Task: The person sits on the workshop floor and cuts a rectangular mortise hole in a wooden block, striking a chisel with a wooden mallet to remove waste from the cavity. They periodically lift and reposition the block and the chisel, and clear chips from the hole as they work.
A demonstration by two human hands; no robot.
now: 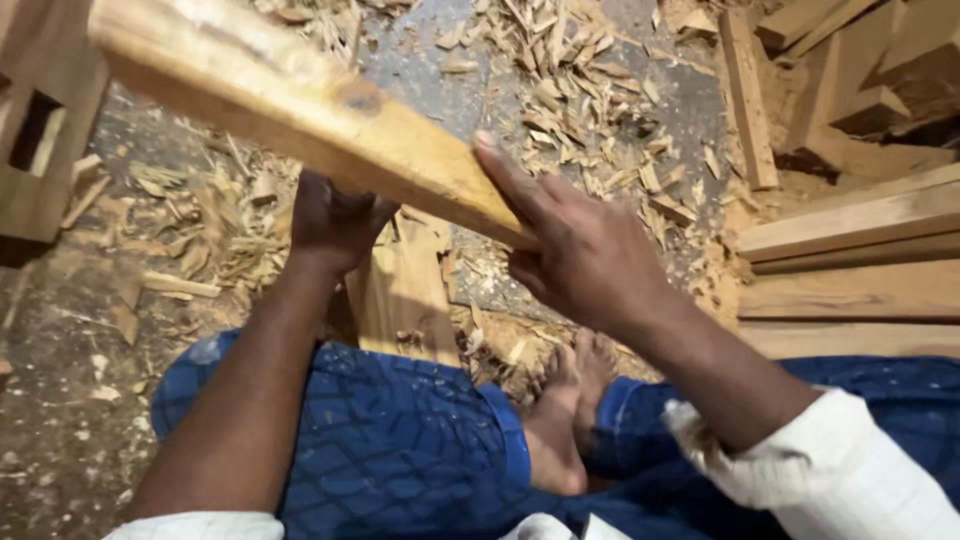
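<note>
A long pale wooden plank (290, 110) runs from the upper left down to the middle of the view, held off the ground. My left hand (335, 225) grips it from underneath, fingers curled around its lower edge. My right hand (580, 250) holds the plank's near end, with the thumb laid flat along its top face. Below the plank, a short upright block of wood (405, 295) stands between my knees. My legs in blue patterned cloth (400, 440) and my bare feet (565, 400) are below.
Wood chips and shavings (580, 90) litter the grey floor. Stacked planks (850, 260) lie at the right, with offcuts (870, 60) behind them. A wooden frame piece with a slot (35, 140) stands at the left edge.
</note>
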